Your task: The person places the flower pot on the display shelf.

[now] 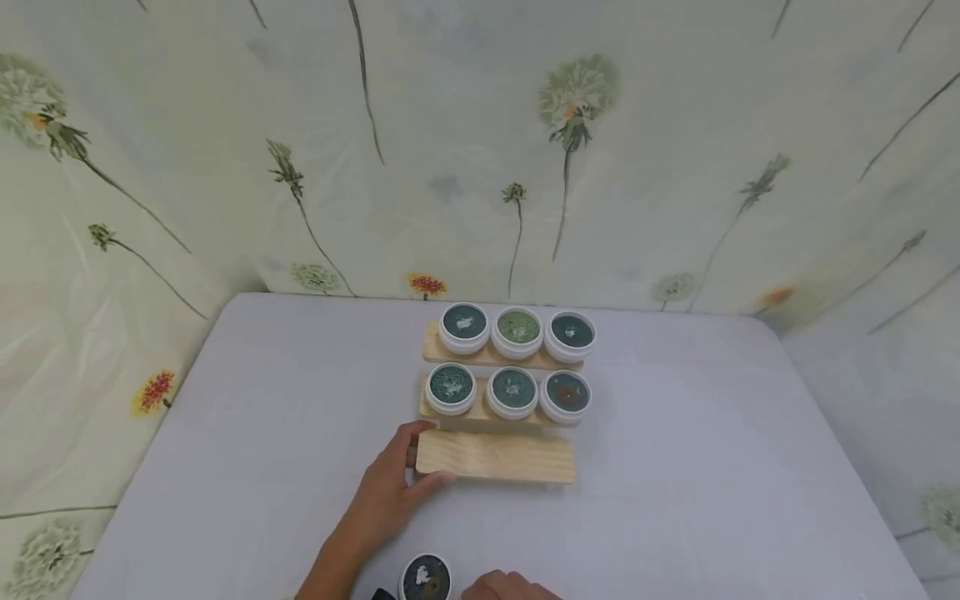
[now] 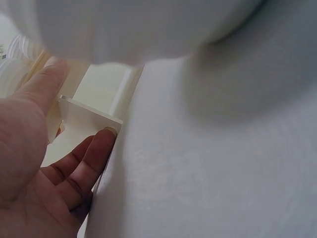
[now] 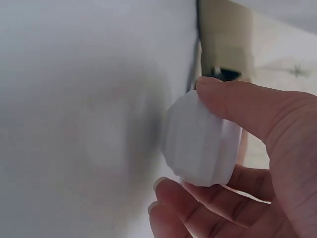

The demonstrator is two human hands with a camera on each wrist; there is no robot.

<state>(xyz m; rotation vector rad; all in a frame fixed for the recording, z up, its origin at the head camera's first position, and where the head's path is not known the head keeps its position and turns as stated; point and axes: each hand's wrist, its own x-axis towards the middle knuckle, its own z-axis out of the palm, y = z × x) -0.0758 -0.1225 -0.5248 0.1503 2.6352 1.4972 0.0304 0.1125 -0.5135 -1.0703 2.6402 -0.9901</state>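
Note:
In the head view my left hand [image 1: 386, 492] grips the left end of a bare wooden shelf [image 1: 495, 457]. Its thumb lies along the front edge. From the left wrist view, the fingers [image 2: 101, 148] bear on a white upright panel [image 2: 86, 111] below the wood. My right hand [image 1: 510, 586] is at the bottom edge of the head view. It holds a white ribbed jar [image 3: 200, 141], thumb on one side and fingers on the other. Seen from above, that jar [image 1: 426, 577] has a dark top with silvery and brown patches.
Behind the bare shelf are two more wooden shelves [image 1: 487, 357], each bearing a row of white jars [image 1: 517, 332] with greenish tops. A white cloth [image 1: 697, 450] covers the table. Beyond its back edge hangs a flowered curtain [image 1: 465, 150].

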